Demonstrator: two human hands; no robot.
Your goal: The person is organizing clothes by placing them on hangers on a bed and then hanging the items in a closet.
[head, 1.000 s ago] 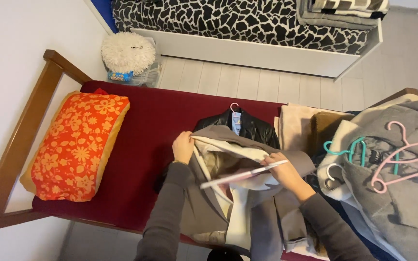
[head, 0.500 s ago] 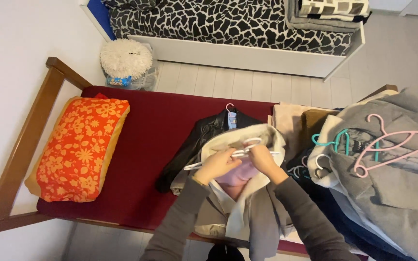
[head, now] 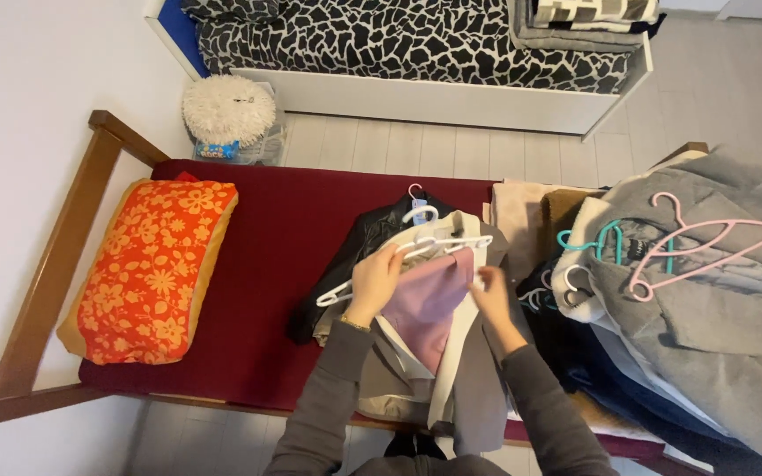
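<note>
With the white hanger [head: 399, 251] pinched only by the left hand [head: 374, 280] above the jacket [head: 425, 353] on the bed [head: 266, 229], and the right hand's [head: 491, 295] fingers loosely curled around nothing, the hanger could have slipped from the collar

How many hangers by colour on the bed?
White hanger: 1, in the left hand
Pink hanger: 1
Teal hanger: 1
Hangers with only a hook showing, on other clothes: at least 2
Total: at least 5
</note>
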